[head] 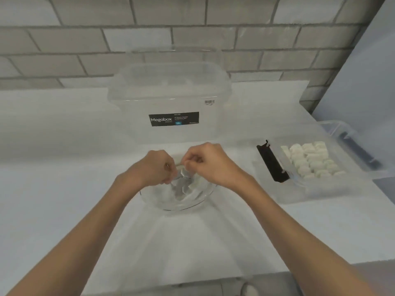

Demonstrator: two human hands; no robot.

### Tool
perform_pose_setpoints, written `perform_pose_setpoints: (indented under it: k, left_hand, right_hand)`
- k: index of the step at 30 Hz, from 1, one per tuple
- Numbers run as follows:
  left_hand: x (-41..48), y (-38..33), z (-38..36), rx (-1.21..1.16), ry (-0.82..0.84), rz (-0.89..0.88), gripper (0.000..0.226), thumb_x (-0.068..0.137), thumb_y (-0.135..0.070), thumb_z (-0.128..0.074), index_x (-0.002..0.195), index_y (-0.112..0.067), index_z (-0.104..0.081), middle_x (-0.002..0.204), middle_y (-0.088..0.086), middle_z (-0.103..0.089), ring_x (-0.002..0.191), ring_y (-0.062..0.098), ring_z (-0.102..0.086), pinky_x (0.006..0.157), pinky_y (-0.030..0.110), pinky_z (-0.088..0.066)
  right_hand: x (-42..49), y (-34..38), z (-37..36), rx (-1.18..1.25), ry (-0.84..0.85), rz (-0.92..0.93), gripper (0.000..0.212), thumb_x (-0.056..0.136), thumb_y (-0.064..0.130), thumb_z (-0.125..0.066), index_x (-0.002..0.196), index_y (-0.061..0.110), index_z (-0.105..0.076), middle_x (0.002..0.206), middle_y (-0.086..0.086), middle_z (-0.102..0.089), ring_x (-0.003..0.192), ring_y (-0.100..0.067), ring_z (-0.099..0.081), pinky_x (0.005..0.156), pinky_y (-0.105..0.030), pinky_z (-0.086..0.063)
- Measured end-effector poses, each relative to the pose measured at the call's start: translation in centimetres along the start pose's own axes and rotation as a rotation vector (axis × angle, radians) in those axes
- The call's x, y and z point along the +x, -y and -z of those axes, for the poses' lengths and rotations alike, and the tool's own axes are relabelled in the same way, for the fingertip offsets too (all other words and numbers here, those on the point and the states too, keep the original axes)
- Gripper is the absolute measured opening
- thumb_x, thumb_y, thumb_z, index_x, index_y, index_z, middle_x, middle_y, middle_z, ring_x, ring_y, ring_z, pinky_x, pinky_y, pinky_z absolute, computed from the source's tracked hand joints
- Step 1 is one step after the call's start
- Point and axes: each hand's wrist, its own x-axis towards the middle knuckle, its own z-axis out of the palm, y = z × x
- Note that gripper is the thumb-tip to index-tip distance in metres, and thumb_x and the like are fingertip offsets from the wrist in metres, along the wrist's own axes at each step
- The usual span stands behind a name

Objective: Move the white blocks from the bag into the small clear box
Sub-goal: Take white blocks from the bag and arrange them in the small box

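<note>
Bag (171, 199), centre: thin clear plastic, creasing and glinting glossy. Blocks (181, 185) inside are looking white and matt. Box (310, 193) at 3 o'clock is showing smooth, slightly cloudy clear plastic. The black clip (272, 162) on its 9 o'clock side is reading as smooth plastic. Tub (171, 88) at 12 o'clock is gleaming faintly: rigid clear plastic, with a black printed label (173, 119). Table (64, 189) is showing white, smooth, matt. Wall (149, 39) beyond at 12: grey brick, rough, matt.

Single head-worn wide-angle view, facing forward and down onto the tabletop (64, 199) from close above; the brick wall (192, 28) fills the upper part of the frame.
</note>
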Motion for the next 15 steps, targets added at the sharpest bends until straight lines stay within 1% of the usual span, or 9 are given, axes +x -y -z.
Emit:
perform_pose_setpoints:
  k: [2,3,4,6,8,9,11,13,15]
  left_hand:
    - [0.5,1.5,-1.5,0.042,-0.041,-0.015,0.008,0.086,-0.011,-0.062,0.086,-0.015,-0.069,0.091,0.009,-0.073,0.083,0.024,-0.065,0.079,0.033,-0.054]
    - [0.8,2.2,-2.2,0.067,-0.089,-0.03,0.014,0.085,-0.015,-0.066,0.099,-0.014,-0.069,0.099,0.009,-0.071,0.09,0.023,-0.064,0.08,0.031,-0.051]
    - [1.2,3.0,-2.9,0.09,-0.134,-0.033,0.032,0.083,-0.017,-0.07,0.113,-0.013,-0.064,0.106,0.01,-0.068,0.097,0.025,-0.062,0.08,0.031,-0.05]
    - [1.8,4.7,-3.8,0.174,-0.224,-0.024,0.06,0.078,-0.019,-0.073,0.132,-0.019,-0.047,0.116,0.009,-0.061,0.104,0.03,-0.059,0.072,0.032,-0.046]
    - [2.2,5.7,-4.3,0.278,-0.258,-0.029,0.075,0.074,-0.024,-0.075,0.137,-0.025,-0.035,0.118,0.008,-0.057,0.1,0.032,-0.059,0.066,0.033,-0.042]
    - [2.2,6.0,-4.4,0.313,-0.263,-0.035,0.078,0.073,-0.027,-0.076,0.138,-0.025,-0.031,0.117,0.009,-0.056,0.098,0.033,-0.06,0.065,0.034,-0.041]
    - [2.3,6.0,-4.1,0.38,-0.275,-0.034,0.084,0.074,-0.032,-0.077,0.14,-0.023,-0.026,0.117,0.009,-0.052,0.093,0.035,-0.061,0.064,0.035,-0.04]
    - [2.6,5.9,-3.6,0.429,-0.266,-0.016,0.087,0.076,-0.035,-0.076,0.142,-0.022,-0.021,0.12,0.009,-0.049,0.093,0.035,-0.061,0.064,0.035,-0.04]
    - [3.1,6.1,-3.2,0.438,-0.217,-0.006,0.086,0.077,-0.04,-0.074,0.142,-0.023,-0.021,0.124,0.008,-0.049,0.097,0.035,-0.061,0.066,0.035,-0.04]
  right_hand:
    - [0.8,-0.4,-2.9,-0.005,0.092,-0.031,0.017,0.084,0.003,-0.059,0.087,0.012,-0.074,0.073,0.003,-0.069,0.066,-0.008,-0.064,0.061,-0.006,-0.046]
    - [1.2,-0.8,-3.9,-0.03,0.107,-0.048,0.016,0.084,0.003,-0.059,0.089,0.01,-0.073,0.079,0.0,-0.07,0.07,-0.012,-0.064,0.059,-0.006,-0.045]
    - [1.6,-1.3,-4.7,-0.094,0.099,-0.071,0.015,0.084,0.004,-0.061,0.093,0.01,-0.071,0.084,-0.002,-0.069,0.074,-0.015,-0.062,0.059,-0.006,-0.045]
    - [2.4,-2.3,-5.5,-0.294,0.075,-0.125,0.018,0.078,0.009,-0.067,0.095,0.011,-0.06,0.099,-0.004,-0.062,0.09,-0.022,-0.06,0.07,-0.022,-0.05]
    - [2.9,-2.9,-5.7,-0.436,0.096,-0.208,0.037,0.076,0.017,-0.073,0.103,0.015,-0.048,0.123,-0.006,-0.054,0.107,-0.029,-0.055,0.081,-0.034,-0.049]
    - [3.2,-2.9,-5.7,-0.484,0.118,-0.253,0.048,0.078,0.022,-0.074,0.117,0.015,-0.045,0.132,-0.004,-0.049,0.114,-0.031,-0.053,0.086,-0.036,-0.047]
    - [3.8,-2.7,-5.6,-0.576,0.139,-0.307,0.073,0.083,0.027,-0.072,0.142,0.018,-0.03,0.144,-0.001,-0.04,0.123,-0.032,-0.048,0.091,-0.036,-0.044]
    - [4.5,-2.6,-5.7,-0.605,0.137,-0.328,0.081,0.084,0.023,-0.068,0.149,0.023,-0.019,0.147,0.0,-0.038,0.126,-0.032,-0.046,0.093,-0.036,-0.043]
    - [4.9,-2.7,-5.6,-0.608,0.204,-0.361,0.078,0.085,0.021,-0.066,0.148,0.026,-0.021,0.144,-0.001,-0.041,0.125,-0.033,-0.046,0.092,-0.037,-0.043]
